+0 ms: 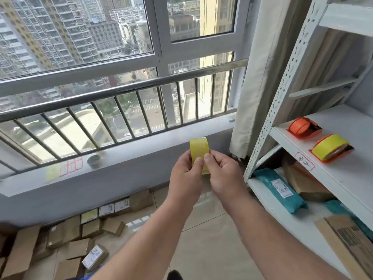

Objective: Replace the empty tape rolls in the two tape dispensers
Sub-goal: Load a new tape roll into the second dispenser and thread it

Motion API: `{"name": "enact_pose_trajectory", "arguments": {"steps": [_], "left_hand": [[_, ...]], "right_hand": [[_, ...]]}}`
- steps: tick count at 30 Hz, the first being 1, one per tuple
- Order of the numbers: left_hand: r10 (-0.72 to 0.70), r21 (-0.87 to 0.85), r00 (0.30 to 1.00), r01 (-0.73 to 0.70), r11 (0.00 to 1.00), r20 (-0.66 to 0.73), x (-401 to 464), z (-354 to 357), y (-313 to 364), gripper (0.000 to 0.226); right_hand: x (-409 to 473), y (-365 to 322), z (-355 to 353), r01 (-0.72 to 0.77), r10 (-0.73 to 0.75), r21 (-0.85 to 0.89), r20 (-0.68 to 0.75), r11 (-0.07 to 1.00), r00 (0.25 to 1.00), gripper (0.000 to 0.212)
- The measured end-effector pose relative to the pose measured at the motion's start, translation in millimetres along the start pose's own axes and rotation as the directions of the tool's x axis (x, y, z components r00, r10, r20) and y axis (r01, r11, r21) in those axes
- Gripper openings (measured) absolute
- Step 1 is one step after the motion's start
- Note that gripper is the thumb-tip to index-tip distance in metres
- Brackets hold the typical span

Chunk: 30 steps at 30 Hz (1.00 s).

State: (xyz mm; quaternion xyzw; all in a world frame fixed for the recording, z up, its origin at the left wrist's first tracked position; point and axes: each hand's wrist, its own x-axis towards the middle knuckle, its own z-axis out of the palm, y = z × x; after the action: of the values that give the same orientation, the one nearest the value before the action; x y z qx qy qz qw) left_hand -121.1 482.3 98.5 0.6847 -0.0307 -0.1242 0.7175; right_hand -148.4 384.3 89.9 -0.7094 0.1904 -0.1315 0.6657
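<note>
A yellow tape roll (199,148) is held upright in front of me at chest height. My left hand (186,179) grips its left side and my right hand (224,174) pinches its front face, with both thumbs pressed on the tape. On the white shelf (343,178) to the right lie two orange tape dispensers. The nearer dispenser (331,151) carries a yellow roll. The farther dispenser (303,128) shows only an orange hub with no yellow tape.
The metal shelving unit stands close on the right, with teal parcels (279,189) and cardboard boxes on its lower level. A railed window and sill (121,156) face me. Several cardboard boxes (66,241) litter the floor at lower left.
</note>
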Motion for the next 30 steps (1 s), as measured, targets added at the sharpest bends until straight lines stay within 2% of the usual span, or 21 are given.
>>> {"name": "enact_pose_trajectory", "arguments": {"steps": [7,12,16,20,25,30], "left_hand": [[-0.01,0.01,0.995,0.009,1.0,0.1,71,-41,12,0.021],[-0.057,0.036,0.984,0.052,0.998,0.168,117,-44,15,0.023],[-0.075,0.062,0.97,0.063,0.996,0.231,153,-23,16,0.023],[-0.078,0.113,0.951,0.046,0.993,0.298,183,8,22,0.023],[-0.099,0.173,0.922,0.035,0.984,0.375,217,47,27,0.023],[-0.123,0.179,0.871,0.041,0.983,0.475,250,80,26,0.023]], "right_hand": [[53,-6,56,-0.023,0.023,0.002,-0.088,1.0,0.996,0.029],[90,-4,65,-0.024,0.025,0.01,-0.111,1.0,0.993,0.028],[126,0,51,-0.018,0.015,-0.016,-0.186,1.0,0.982,0.027],[157,-1,28,-0.025,0.024,-0.002,-0.267,1.0,0.963,0.037],[185,-7,2,-0.013,0.021,0.026,-0.352,1.0,0.936,0.02],[212,-3,-21,-0.05,0.074,0.065,-0.45,0.997,0.89,0.021]]}}
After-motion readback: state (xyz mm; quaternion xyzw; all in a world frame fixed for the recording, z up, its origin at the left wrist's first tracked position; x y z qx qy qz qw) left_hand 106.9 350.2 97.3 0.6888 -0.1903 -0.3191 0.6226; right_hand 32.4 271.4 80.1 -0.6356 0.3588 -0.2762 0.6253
